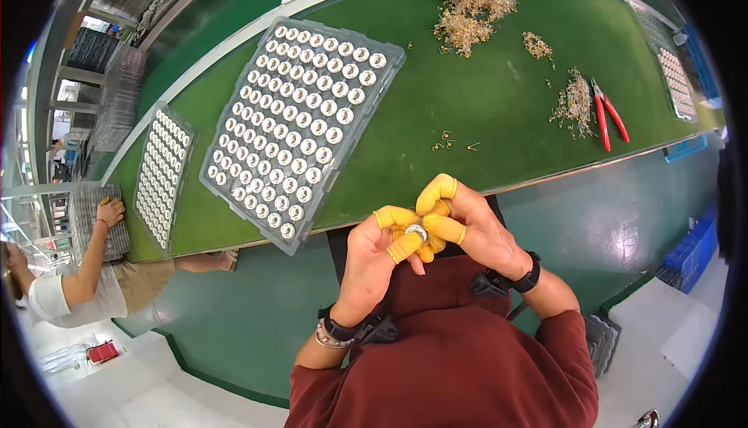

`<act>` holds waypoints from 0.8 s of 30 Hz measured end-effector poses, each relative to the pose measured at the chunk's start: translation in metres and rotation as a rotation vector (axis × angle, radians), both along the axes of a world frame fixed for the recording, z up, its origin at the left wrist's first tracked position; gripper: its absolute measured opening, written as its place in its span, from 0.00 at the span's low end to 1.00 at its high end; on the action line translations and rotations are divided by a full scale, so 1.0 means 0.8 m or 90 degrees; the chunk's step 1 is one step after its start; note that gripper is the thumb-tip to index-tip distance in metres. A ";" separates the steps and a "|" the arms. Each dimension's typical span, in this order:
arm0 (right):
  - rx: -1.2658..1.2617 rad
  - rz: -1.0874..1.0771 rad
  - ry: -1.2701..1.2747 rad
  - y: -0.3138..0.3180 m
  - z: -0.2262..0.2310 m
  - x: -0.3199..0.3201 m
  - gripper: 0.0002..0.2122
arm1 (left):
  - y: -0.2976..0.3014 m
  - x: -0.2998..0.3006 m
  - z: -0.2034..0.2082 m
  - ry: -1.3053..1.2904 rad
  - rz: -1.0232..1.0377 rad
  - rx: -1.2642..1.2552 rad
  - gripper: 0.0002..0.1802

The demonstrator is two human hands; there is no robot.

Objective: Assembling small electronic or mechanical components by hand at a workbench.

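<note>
Maroon top (444, 358) nearest the lens, my hands just past it, short of the bench edge. Round part (417, 232), pale with a metallic look, sits between my fingertips, off the bench. Reads as light and stiff; anything fitted in its face is probably the fragile bit, so I'd take it by the rim, pressure off the middle. Rim could be slippery; yellow finger cots (403, 247) should help.

Left hand (365, 260): thumb and fingers pinched on the part, no visible slack. Right hand (489, 237): fingertips bunched at the part's upper side, barely parted. Contact is hidden there, so can't tell if they're gripping anything.

Beyond, on the green bench top (436, 93): few loose leaded components (448, 144), red-handled pliers (602, 120) beside a small component pile (575, 105) to the right, large tray (361, 120) of round white pieces to the left. Bigger component pile (467, 7) at the far side. Left end: second filled tray (178, 193), then a co-worker's hand (111, 210) on a grey stack (87, 229).
</note>
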State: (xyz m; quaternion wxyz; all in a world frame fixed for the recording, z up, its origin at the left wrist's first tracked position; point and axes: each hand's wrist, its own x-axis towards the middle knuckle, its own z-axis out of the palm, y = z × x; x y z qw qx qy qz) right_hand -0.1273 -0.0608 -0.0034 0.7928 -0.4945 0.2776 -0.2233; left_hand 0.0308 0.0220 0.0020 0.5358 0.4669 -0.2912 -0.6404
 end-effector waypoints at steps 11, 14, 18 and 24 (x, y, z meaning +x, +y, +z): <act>-0.413 -0.030 -0.009 0.005 -0.001 -0.009 0.08 | 0.007 0.003 -0.001 0.079 0.019 -0.028 0.11; -0.483 0.012 0.020 -0.001 0.008 -0.011 0.08 | 0.009 0.005 -0.002 0.085 0.017 -0.042 0.10; -0.511 0.063 -0.017 -0.011 0.007 -0.012 0.08 | 0.008 0.009 0.002 0.063 -0.010 -0.025 0.10; -0.584 0.084 -0.058 -0.018 -0.006 -0.011 0.10 | 0.007 0.011 0.008 0.058 -0.039 -0.002 0.09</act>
